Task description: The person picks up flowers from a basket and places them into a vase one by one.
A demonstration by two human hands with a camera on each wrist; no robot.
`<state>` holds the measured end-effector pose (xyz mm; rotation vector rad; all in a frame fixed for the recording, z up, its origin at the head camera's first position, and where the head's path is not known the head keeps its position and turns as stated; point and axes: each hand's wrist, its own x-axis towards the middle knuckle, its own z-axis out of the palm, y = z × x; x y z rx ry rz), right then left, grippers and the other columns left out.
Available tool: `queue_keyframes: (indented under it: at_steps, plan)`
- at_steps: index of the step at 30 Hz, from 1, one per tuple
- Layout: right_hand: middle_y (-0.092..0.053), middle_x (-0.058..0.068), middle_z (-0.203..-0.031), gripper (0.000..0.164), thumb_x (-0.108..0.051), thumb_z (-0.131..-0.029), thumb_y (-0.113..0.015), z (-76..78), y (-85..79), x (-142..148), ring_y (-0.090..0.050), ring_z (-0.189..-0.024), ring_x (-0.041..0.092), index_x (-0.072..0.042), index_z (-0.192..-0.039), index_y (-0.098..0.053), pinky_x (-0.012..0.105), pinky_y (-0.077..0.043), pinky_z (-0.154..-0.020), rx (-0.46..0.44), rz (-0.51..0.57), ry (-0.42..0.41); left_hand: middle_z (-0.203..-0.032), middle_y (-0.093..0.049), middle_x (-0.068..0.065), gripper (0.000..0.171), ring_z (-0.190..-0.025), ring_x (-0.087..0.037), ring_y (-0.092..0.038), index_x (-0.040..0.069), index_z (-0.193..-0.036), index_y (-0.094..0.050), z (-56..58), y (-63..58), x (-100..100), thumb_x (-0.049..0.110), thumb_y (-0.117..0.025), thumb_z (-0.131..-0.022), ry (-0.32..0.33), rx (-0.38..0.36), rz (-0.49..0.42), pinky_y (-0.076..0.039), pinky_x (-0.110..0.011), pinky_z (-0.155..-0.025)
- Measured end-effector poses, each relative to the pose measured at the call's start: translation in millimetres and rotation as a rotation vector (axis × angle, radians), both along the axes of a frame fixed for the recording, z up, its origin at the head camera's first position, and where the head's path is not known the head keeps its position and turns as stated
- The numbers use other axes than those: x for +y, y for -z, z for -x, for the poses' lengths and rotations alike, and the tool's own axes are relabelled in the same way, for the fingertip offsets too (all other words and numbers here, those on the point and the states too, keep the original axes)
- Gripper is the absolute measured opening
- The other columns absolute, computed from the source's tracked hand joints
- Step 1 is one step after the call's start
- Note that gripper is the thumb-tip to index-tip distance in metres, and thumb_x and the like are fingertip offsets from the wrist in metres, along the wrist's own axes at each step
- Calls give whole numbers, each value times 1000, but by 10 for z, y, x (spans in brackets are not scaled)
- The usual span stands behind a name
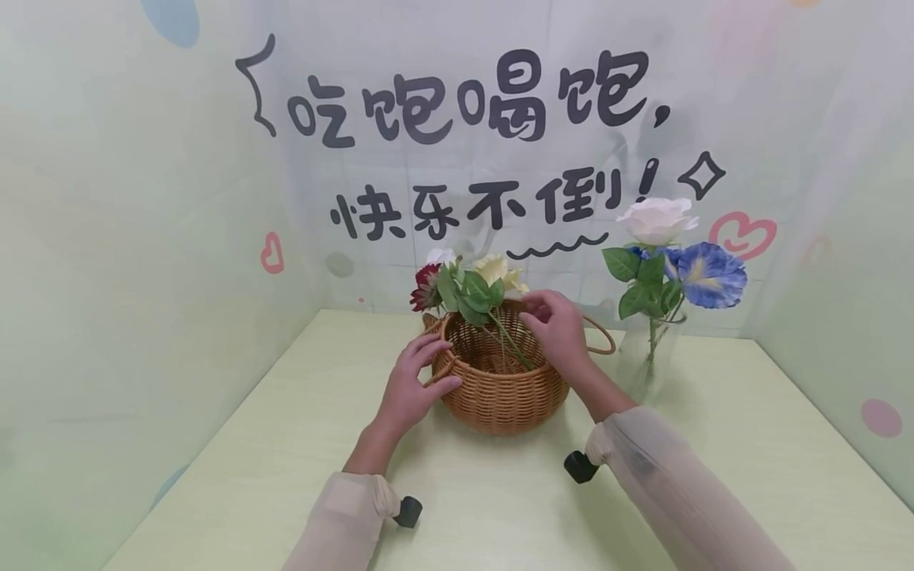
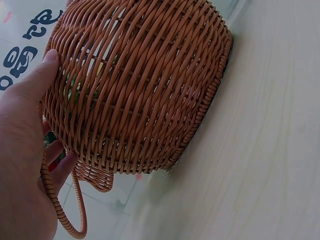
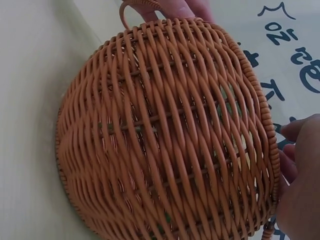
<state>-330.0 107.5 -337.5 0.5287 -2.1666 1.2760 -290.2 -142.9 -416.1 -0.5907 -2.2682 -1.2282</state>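
A brown wicker basket (image 1: pixel 503 404) stands on the table with artificial flowers leaning in it: a dark red one (image 1: pixel 426 287), a pale yellow one (image 1: pixel 496 270) and a white one (image 1: pixel 440 256). Their green stems (image 1: pixel 508 337) slant down inside. My left hand (image 1: pixel 412 381) grips the basket's left rim beside a looped handle (image 2: pixel 60 210); its thumb lies on the outer weave in the left wrist view. At the back right of the rim, my right hand (image 1: pixel 557 329) holds the edge between thumb and fingers, close to the yellow flower. Weave hides most of the stems in both wrist views.
Right of the basket stands a clear glass vase (image 1: pixel 646 357) with a pale pink rose (image 1: pixel 657 220) and a blue flower (image 1: pixel 712 275). The basket's right handle (image 1: pixel 605 337) sticks out toward it. A printed backdrop (image 1: pixel 457 47) closes off the pale table (image 1: pixel 493 507) behind and at both sides.
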Motion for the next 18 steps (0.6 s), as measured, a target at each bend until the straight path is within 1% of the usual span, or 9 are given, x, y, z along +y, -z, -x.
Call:
queue_keyframes:
  at_steps: [3,6,10,15,18]
  plan:
    - [-64,14,-97,20,-1,-87,-71,19,-40,-31,-61,-85,27,1,-106,-67,38,-53,-73,-92,-18,-2,-141,-47,-6,52,-130,-28,-43,18,-126,-62,5,7,-1,33,-81,-80,-1,1,3,-48,-46,-96]
    - [-64,13,-101,21,-4,-88,-71,47,-83,-58,-62,-89,27,-1,-109,-67,39,-53,-76,-169,-61,8,-141,-47,-7,52,-130,-28,-42,16,-127,-62,8,10,-6,33,-80,-81,-1,-1,5,-48,-46,-96]
    - [-64,12,-102,21,-5,-88,-72,93,-125,-96,-63,-90,27,-4,-109,-68,40,-53,-76,-219,-115,8,-141,-47,-8,53,-130,-28,-42,14,-128,-62,5,9,-6,32,-80,-81,4,2,5,-47,-46,-96]
    - [-65,13,-104,20,-4,-88,-71,150,-136,-132,-63,-95,28,-2,-108,-67,41,-53,-81,-291,-156,-49,-141,-47,-6,53,-130,-28,-42,13,-127,-62,12,8,-4,32,-80,-81,2,1,8,-47,-45,-96]
    - [-66,13,-105,18,-5,-89,-70,178,-135,-138,-62,-97,28,-1,-107,-67,41,-52,-83,-337,-189,-65,-141,-47,-5,51,-130,-27,-42,15,-126,-63,17,7,0,33,-80,-81,-3,5,12,-48,-45,-96]
